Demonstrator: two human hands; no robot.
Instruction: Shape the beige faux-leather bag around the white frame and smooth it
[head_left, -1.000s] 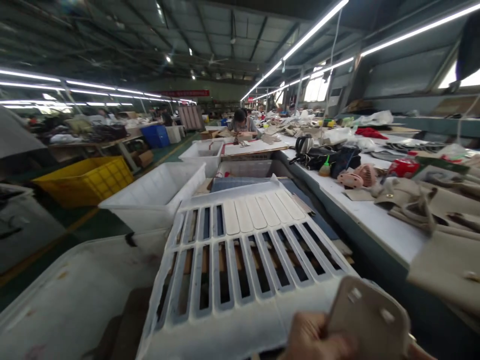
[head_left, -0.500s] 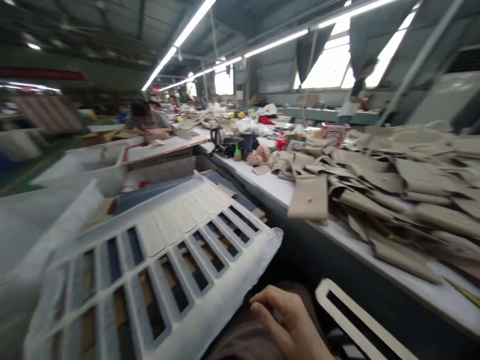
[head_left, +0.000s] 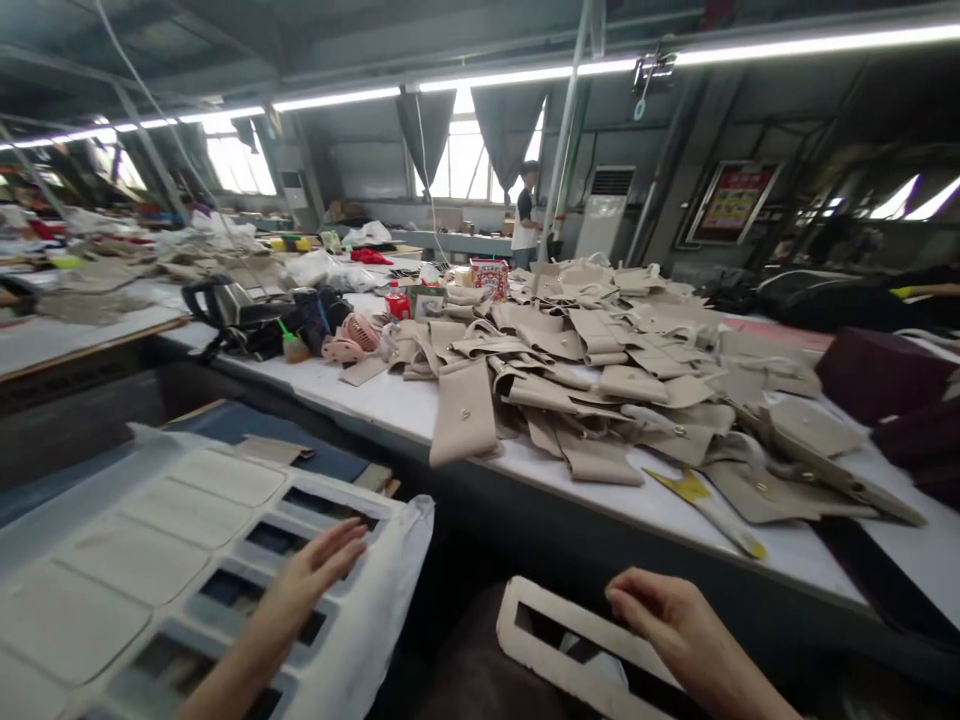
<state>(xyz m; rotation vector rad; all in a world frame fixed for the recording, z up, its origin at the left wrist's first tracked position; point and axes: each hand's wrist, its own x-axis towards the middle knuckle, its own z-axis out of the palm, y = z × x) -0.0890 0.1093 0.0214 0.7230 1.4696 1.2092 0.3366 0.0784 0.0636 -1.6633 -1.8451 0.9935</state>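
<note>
My left hand [head_left: 311,580] hovers with fingers stretched out over the near corner of a white slotted rack [head_left: 225,520] that holds flat beige pieces in its slots. My right hand [head_left: 667,625] rests with curled fingers on the edge of a white rectangular frame piece [head_left: 559,645] lying across my lap. A large heap of beige leather bag parts [head_left: 600,380] covers the white table [head_left: 382,400] in front of me, beyond both hands.
A kettle [head_left: 225,300], small bottle, pink fan and red cans [head_left: 397,303] stand at the table's left end. Dark maroon pieces [head_left: 877,375] lie at the right. A person [head_left: 527,215] stands far back by a window.
The view has swung right, from the rack and bins to the table of beige parts. My left hand has come into view over the rack; the white frame now lies under my right hand.
</note>
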